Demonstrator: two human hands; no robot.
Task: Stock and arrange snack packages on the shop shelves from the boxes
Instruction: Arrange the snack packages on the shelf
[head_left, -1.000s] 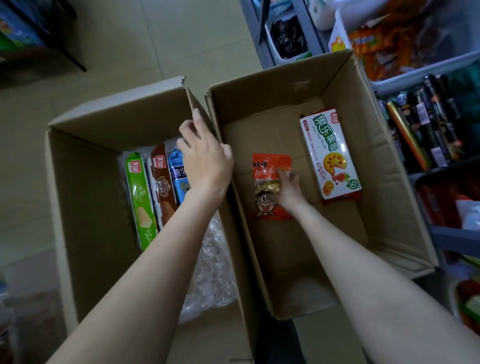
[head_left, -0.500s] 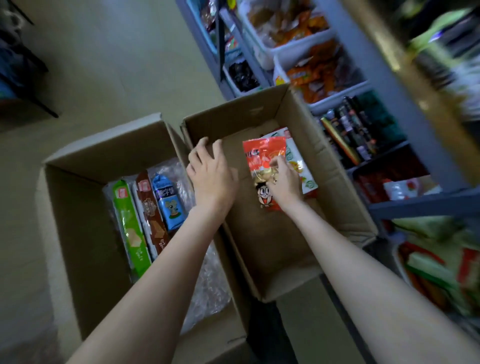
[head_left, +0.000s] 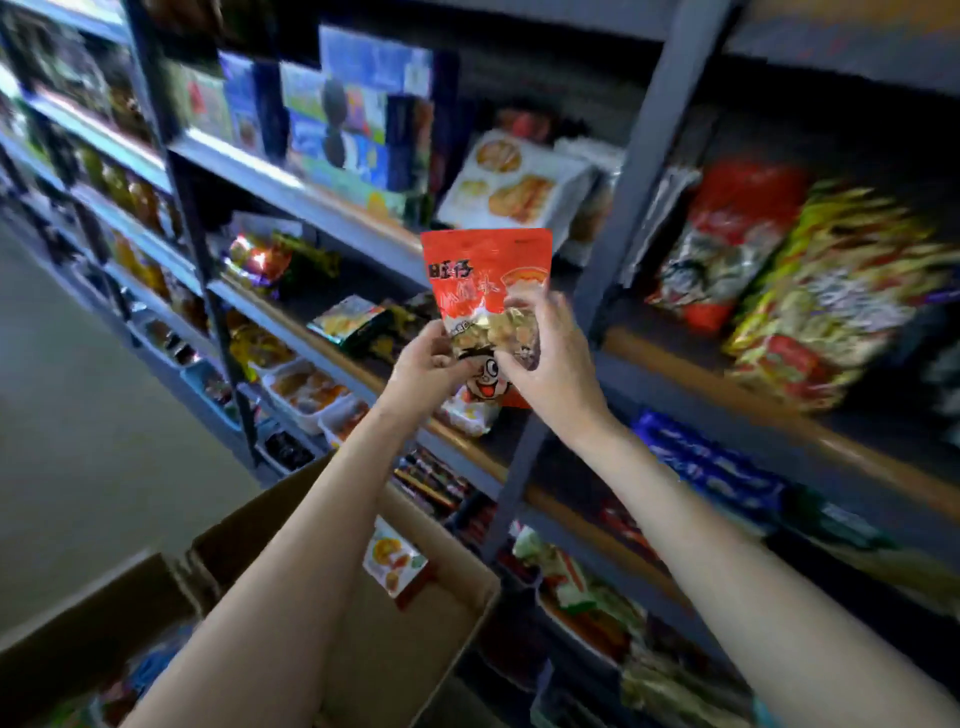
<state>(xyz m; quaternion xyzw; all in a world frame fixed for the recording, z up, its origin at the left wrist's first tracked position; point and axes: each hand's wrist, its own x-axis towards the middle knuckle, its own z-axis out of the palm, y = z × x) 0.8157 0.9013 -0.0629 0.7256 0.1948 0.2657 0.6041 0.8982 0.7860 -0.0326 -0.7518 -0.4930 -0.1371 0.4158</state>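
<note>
A red snack bag (head_left: 485, 275) with a cartoon face and a clear window is held upright in front of the grey shop shelves (head_left: 332, 228). My left hand (head_left: 426, 361) pinches its lower left edge. My right hand (head_left: 550, 358) grips its lower right side. Below my arms stands the open cardboard box (head_left: 467, 592), with a white fruit-print pack (head_left: 397, 564) still lying in it. A second open box (head_left: 93, 618) sits at the lower left, its contents mostly hidden by my left arm.
The shelves hold many snack bags: biscuit packs (head_left: 511, 187) just behind the red bag, large red and yellow bags (head_left: 779, 280) to the right, white tubs (head_left: 306, 387) lower left. A grey upright post (head_left: 618, 218) stands right behind my hands. Bare floor (head_left: 78, 415) lies left.
The red bag has been lifted out of the box up to shelf height. My left hand left the box flap and now holds the bag too. The view swung up to the shelves.
</note>
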